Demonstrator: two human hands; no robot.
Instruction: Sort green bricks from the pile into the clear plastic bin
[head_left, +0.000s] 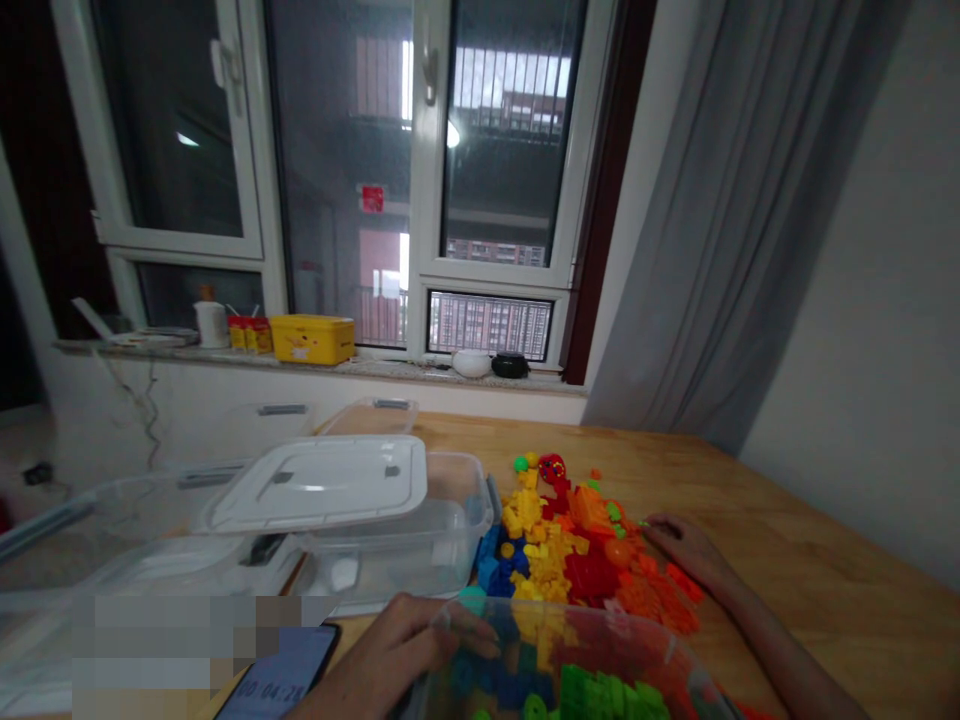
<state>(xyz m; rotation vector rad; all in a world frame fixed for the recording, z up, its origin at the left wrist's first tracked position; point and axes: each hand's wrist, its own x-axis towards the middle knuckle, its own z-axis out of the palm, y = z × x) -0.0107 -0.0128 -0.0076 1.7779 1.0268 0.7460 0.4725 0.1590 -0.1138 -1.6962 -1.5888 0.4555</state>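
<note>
A heap of coloured plastic building blocks (pixel 577 555) in yellow, red, orange and blue lies on the wooden table (pixel 787 540). My right hand (pixel 686 548) rests flat on the table at the heap's right edge, fingers touching orange pieces. My left hand (pixel 401 650) grips the near left rim of a clear plastic bin (pixel 570 670) that holds more blocks, green ones nearest me.
Several clear storage boxes stand left of the heap, one topped by a white lid (pixel 322 482). A phone (pixel 281 680) showing a timer lies at the front edge. A yellow box (pixel 311 338) and bowls sit on the windowsill; a grey curtain (pixel 735 220) hangs at right.
</note>
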